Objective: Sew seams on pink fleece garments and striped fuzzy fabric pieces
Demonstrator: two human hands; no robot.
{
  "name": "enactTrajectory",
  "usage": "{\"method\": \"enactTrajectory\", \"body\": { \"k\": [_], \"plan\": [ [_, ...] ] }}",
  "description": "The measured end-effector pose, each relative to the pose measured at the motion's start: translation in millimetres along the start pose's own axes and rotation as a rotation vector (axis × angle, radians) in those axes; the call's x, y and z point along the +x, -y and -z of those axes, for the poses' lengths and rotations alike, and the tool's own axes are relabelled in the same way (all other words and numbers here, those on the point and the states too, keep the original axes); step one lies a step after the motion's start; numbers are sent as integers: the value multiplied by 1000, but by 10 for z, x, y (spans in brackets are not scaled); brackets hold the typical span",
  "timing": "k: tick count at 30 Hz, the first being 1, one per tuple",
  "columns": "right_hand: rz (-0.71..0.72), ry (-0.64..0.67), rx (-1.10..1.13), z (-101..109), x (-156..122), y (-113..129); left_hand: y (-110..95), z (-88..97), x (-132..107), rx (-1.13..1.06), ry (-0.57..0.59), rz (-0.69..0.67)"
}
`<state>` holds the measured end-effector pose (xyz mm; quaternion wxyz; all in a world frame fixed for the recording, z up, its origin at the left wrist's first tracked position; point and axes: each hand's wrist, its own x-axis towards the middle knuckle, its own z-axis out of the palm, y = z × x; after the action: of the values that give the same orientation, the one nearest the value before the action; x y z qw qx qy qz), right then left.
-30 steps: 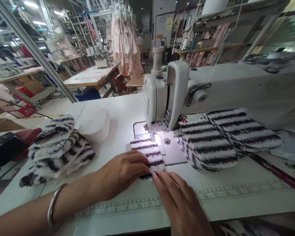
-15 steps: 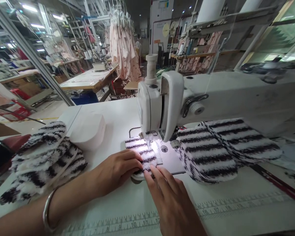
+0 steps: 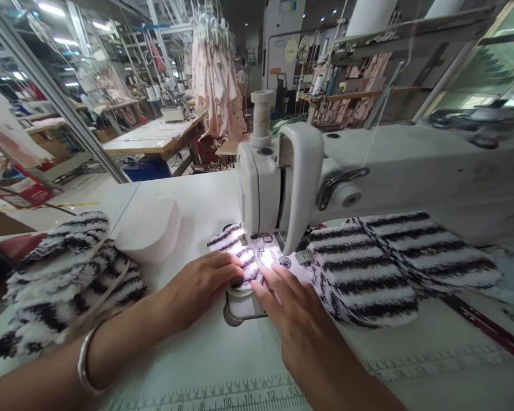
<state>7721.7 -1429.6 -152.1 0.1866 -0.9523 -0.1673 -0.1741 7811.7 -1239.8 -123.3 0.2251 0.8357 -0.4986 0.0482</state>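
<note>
Striped fleece piece (image 3: pixel 233 251), black and white, lies at the centre of the frame on the white tabletop (image 3: pixel 188 354). Its far end is tucked beneath the head of the sewing machine (image 3: pixel 278 182), where the machine's lamp lights it brightly. The left hand (image 3: pixel 201 282) comes in from the lower left with the forearm laid low across the tabletop and a metal bangle (image 3: pixel 85 365) round the wrist. It is palm down, fingers stretched out and close together, the tips pressing on the near left edge of the piece. The right hand (image 3: pixel 291 319) enters from the bottom edge, also palm down, its fingers straight and slightly spread, the tips resting on the near right edge just in front of the needle area. Neither hand closes round anything; both lie flat and open, pinning the fabric to the machine bed. The two sets of fingertips almost meet over the piece. Just right of the right hand sits a stack of striped pieces (image 3: pixel 368 274), partly under the machine's arm. At the left of the frame a looser heap of striped pieces (image 3: pixel 64 274) lies beside a white roll (image 3: pixel 148 228). A printed ruler (image 3: pixel 240 394) runs along the tabletop's near edge.
</note>
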Motion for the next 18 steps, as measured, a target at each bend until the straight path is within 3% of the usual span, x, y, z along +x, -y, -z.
{"method": "enactTrajectory", "body": {
  "k": [5,9,11,15,18],
  "plan": [
    [-70,164,29,203,158,-111,-69,-26,16,63,22,58],
    [-55,213,-18,207,163,-150,-115,-10,80,107,103,95],
    [-13,128,-85,130,106,-95,-113,24,124,114,125,71],
    [26,-169,-243,-84,-30,121,-9,115,176,27,119,-58],
    [15,-154,-292,-162,-77,217,104,148,153,-84,150,-144]
  ]
}}
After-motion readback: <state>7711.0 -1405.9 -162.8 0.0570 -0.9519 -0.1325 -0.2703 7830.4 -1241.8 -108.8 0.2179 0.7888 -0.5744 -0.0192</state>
